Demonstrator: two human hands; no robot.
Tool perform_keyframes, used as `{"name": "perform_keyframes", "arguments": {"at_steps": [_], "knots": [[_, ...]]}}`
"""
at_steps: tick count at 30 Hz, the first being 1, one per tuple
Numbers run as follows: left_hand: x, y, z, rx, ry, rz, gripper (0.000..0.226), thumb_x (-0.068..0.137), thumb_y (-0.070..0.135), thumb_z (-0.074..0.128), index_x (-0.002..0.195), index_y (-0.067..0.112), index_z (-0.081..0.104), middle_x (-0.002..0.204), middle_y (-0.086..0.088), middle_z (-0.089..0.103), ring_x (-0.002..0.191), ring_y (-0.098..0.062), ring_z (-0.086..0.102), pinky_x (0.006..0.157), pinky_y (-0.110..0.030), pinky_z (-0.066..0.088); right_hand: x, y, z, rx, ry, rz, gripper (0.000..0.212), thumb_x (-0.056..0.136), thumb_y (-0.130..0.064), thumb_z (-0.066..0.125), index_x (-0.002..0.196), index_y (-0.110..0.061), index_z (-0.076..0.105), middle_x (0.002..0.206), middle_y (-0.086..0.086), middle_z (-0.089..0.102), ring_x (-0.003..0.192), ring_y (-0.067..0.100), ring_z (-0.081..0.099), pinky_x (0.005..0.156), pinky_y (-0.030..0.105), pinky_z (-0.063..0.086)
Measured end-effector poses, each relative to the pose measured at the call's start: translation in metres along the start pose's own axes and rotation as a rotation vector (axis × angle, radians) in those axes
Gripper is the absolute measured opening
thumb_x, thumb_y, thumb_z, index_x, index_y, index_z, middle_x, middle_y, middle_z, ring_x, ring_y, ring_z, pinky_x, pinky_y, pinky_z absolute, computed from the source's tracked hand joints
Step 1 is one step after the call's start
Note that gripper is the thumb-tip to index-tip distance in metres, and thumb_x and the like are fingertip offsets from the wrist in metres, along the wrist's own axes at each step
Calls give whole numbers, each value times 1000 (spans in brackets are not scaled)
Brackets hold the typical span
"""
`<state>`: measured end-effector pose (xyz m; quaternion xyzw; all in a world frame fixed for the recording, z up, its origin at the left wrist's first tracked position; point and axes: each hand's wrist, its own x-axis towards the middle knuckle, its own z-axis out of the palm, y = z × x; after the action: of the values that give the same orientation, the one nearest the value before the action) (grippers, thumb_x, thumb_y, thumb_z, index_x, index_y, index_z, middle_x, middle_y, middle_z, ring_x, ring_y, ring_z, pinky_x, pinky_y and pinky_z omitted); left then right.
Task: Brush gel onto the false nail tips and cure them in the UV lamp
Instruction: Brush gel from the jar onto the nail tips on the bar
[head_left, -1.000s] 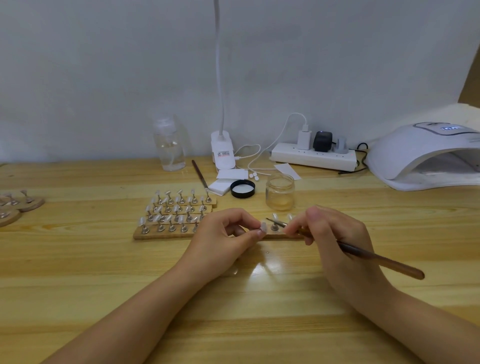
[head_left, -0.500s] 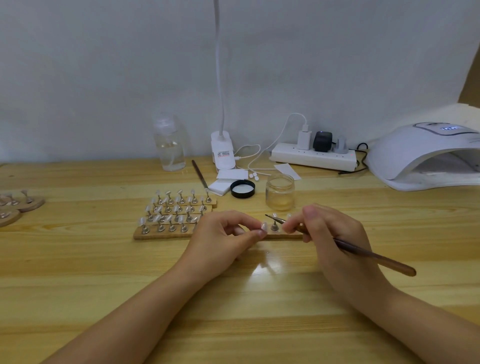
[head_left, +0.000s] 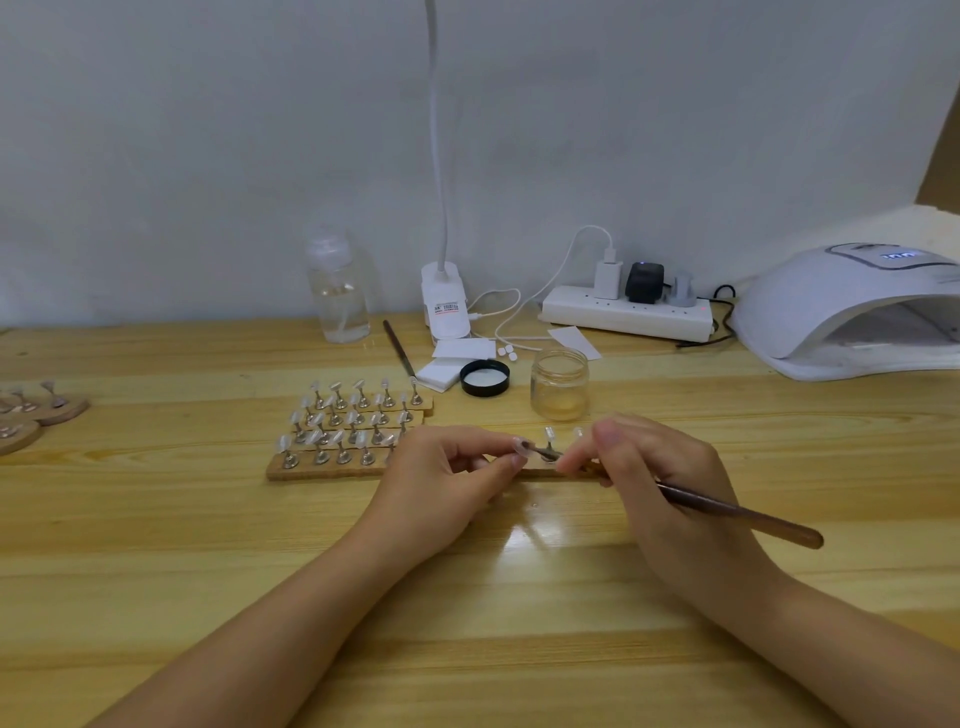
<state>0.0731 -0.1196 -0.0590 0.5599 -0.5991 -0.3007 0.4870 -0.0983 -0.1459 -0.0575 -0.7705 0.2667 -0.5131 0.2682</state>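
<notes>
While pinched, nail tip (head_left: 518, 447) between fingers (head_left: 511, 460).

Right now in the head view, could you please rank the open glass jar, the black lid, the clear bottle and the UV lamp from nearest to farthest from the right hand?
1. Glass jar, just behind the right hand.
2. Black lid, behind, slightly left.
3. Clear bottle, far back left, and UV lamp, far back right: too close to call.

The right edge of the frame is cutting off the UV lamp (head_left: 852, 306). At centre, the left hand (head_left: 441, 483) is hiding part of the wooden strip (head_left: 322, 470), and the nail tip (head_left: 518, 447) is blurring.
</notes>
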Motion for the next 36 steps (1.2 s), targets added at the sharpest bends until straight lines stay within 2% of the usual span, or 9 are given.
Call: {"name": "perform_keyframes", "arguments": {"at_steps": [3,5,10,15,21,25,30,33,36], "knots": [[-1,2,0,16,-8,21,23,80,18,67,76,40,71,63,0,67,56,-5,55,49,-11,40,-2,0,0,69,21,-3,42,89,-34,37,64,-18,67,61,-4,64,63,-2,60,61,6,40],[-1,3,0,16,-12,30,22,81,17,66,79,39,71,72,4,71,58,-6,56,50,-9,40,-2,0,0,62,41,-22,42,90,-32,36,64,-18,66,61,-5,64,64,-1,60,61,6,40],[-2,3,1,76,-21,57,23,82,17,64,78,39,69,57,20,61,58,-7,55,53,-11,40,1,1,0,-34,2,-3,41,90,-37,35,73,-19,67,74,-11,65,77,6,62,66,20,47],[-1,2,1,123,-26,79,25,83,16,64,80,41,67,65,26,63,64,-18,57,56,-14,42,-2,1,0,110,9,48,49,89,-38,34,61,-13,66,66,0,64,62,4,59,61,10,41],[-2,2,2,175,-31,132,32,82,10,64,78,41,66,70,20,65,62,-12,55,63,-19,43,1,-1,0,-31,-32,7,41,89,-37,35,70,-20,67,70,-11,63,74,6,61,66,16,44],[-5,8,2,96,58,179,27,80,8,66,76,34,68,79,23,69,67,-2,62,63,-10,44,-2,-2,0,97,-23,90,47,85,-44,36,57,-19,65,62,-2,64,59,6,60,61,16,46],[-6,14,1,-18,177,190,15,80,12,66,78,27,70,88,20,70,87,4,64,55,-20,53,-3,-6,-4,208,82,124,46,86,-40,40,58,-16,66,63,1,66,56,2,57,57,10,43],[-1,14,5,-36,157,146,14,80,11,67,78,25,67,86,14,72,84,1,65,66,-21,54,0,-6,-4,261,162,192,44,88,-33,40,58,-14,67,61,2,66,56,3,57,56,12,43],[0,12,9,-5,97,161,18,79,5,66,72,22,65,84,7,72,86,-2,66,64,-19,51,2,-6,-4,267,195,212,44,87,-30,36,60,-13,66,60,2,66,54,0,56,55,10,42]]}}
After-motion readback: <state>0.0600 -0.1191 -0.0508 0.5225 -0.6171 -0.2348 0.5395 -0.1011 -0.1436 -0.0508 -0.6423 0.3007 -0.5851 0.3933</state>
